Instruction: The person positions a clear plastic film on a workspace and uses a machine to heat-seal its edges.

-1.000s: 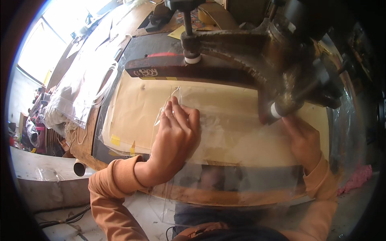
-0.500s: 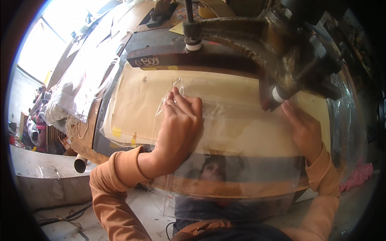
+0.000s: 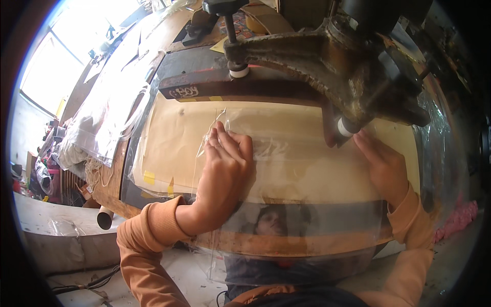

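Note:
A large clear plastic sheet [image 3: 296, 179], shiny with reflections, spreads over a cream-coloured surface [image 3: 174, 123]. My left hand [image 3: 225, 166] pinches the sheet near its left edge, where the film gathers in creases at the fingertips. Over on the right, my right hand [image 3: 386, 169] has its fingers drawn together on the sheet, beside the white collar [image 3: 346, 128] of a machine; glare partly veils what lies between these fingertips. A dark metal bar [image 3: 245, 84] runs across the far side of the cream surface, carried by a heavy cast-metal arm [image 3: 291, 46].
White sheets and film [image 3: 112, 97] are heaped at the left by the window. A cardboard tube [image 3: 105, 218] sticks out under the table's wooden edge [image 3: 125, 209]. Black cables [image 3: 92, 284] lie at the lower left. Something pink and crumpled [image 3: 458, 220] sits at the far right.
The view has shifted slightly, so the cast arm shows more fully. Both hands keep their grip on the sheet, with little movement relative to it.

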Demonstrator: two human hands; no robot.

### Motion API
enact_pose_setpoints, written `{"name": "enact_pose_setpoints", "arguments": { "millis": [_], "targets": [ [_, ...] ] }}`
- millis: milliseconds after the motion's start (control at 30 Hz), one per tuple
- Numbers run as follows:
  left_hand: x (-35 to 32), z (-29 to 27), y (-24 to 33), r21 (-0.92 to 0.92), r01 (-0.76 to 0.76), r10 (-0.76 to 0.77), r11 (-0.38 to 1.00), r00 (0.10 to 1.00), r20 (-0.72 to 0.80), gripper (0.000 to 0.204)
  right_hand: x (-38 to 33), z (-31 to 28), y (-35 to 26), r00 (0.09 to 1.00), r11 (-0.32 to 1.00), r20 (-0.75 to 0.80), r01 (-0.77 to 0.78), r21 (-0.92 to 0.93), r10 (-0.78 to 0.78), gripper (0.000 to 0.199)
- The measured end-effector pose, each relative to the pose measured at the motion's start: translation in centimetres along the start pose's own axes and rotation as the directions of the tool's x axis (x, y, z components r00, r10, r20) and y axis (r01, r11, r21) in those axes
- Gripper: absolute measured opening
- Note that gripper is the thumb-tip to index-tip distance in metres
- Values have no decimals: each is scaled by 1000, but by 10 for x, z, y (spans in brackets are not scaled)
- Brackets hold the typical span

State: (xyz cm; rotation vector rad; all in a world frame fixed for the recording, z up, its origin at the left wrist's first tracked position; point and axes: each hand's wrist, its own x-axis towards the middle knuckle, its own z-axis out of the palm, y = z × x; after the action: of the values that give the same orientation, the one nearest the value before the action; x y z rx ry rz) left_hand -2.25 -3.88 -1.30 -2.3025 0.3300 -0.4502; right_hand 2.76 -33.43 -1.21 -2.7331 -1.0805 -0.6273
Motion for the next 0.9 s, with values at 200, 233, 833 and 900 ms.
{"name": "enact_pose_setpoints", "arguments": {
  "millis": [200,233,833,900],
  "targets": [
    [-3,1,0,-26,11,-11,1000,1000,-10,15,2,-1,0,1000,1000,-4,4,19,-3,34],
    [-3,2,0,-39,10,-10,999,1000,-13,17,1,0,1,1000,1000,-6,6,19,-6,34],
    [-2,0,0,-15,-4,4,1000,1000,-24,17,2,-2,0,1000,1000,14,10,11,-10,34],
    [-2,-3,-1,0,-2,2,1000,1000,2,14,2,-1,-1,1000,1000,12,7,18,-7,34]
  ]
}}
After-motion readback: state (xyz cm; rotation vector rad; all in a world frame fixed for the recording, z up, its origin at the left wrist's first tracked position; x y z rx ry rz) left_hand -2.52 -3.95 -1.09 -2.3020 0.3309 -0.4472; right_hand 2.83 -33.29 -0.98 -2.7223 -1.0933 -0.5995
